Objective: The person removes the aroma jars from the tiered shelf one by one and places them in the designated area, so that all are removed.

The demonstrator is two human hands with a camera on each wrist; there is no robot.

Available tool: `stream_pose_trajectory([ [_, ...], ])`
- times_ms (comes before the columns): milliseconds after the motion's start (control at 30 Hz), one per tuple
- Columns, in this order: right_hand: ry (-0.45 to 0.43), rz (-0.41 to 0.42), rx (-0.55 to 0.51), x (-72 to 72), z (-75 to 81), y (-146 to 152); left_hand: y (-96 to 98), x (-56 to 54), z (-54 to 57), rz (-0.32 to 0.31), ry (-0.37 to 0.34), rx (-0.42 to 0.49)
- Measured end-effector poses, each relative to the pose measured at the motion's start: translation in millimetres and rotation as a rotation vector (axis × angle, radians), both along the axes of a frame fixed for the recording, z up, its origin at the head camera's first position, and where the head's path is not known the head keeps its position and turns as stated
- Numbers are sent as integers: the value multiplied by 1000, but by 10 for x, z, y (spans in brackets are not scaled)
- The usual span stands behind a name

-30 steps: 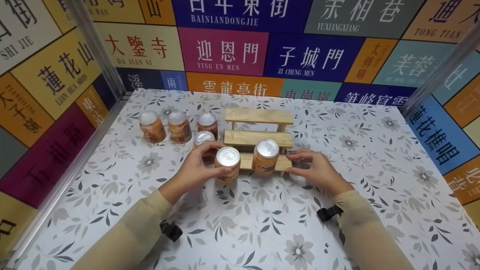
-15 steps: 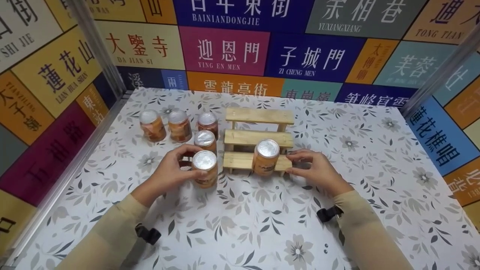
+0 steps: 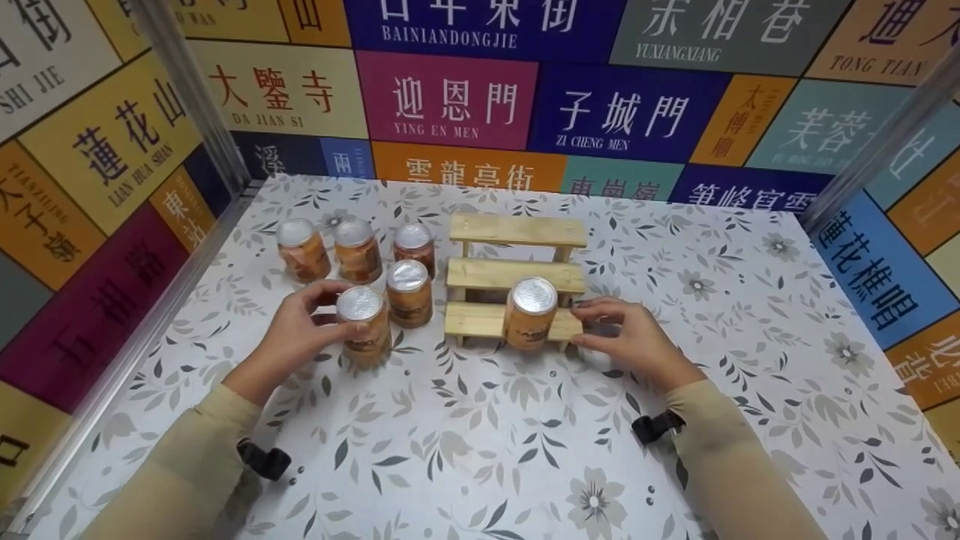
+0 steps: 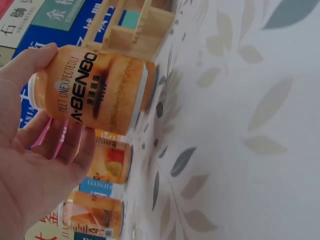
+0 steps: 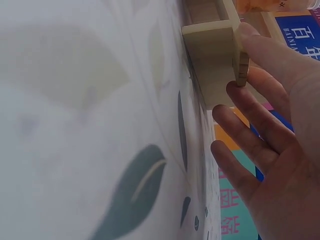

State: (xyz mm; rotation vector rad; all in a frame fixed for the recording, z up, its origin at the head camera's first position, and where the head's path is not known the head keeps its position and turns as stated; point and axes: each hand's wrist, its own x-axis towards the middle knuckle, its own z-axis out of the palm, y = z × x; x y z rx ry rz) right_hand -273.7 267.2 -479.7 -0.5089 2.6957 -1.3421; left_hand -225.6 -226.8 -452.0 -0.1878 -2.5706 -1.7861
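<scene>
My left hand grips an orange printed can with a silver lid, thumb on one side and fingers round the other. In the left wrist view the can shows dark lettering and stands upright relative to the table, its base close over the cloth. With thumb and fingertips, my right hand pinches the right end of the lowest board of a three-step wooden stand. On that board, right of its middle, stands another orange can. The stand's board end also shows between thumb and fingers in the right wrist view.
Beside the held can stands an upright can, with a darker one behind it. Two more cans, one at the far left and one next to it, stand further back. Printed sign panels wall the floral-covered table.
My left hand has carried its can leftward, away from the stand's front, past the nearest standing can. My right hand and the can on the stand have stayed put.
</scene>
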Motion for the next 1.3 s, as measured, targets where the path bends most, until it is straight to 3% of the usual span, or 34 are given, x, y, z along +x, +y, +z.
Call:
stream_pose_trajectory([
  [233, -12, 2, 4, -1, -10, 0, -106, -97, -34, 92, -14, 35],
  [567, 2, -4, -3, -3, -47, 36, -57, -405, -48, 204, -38, 80],
  [900, -3, 2, 3, 2, -19, -3, -66, -506, -99, 229, -49, 31],
  [1300, -3, 3, 29, -12, 16, 5, -78, -519, -179, 213, -9, 35],
])
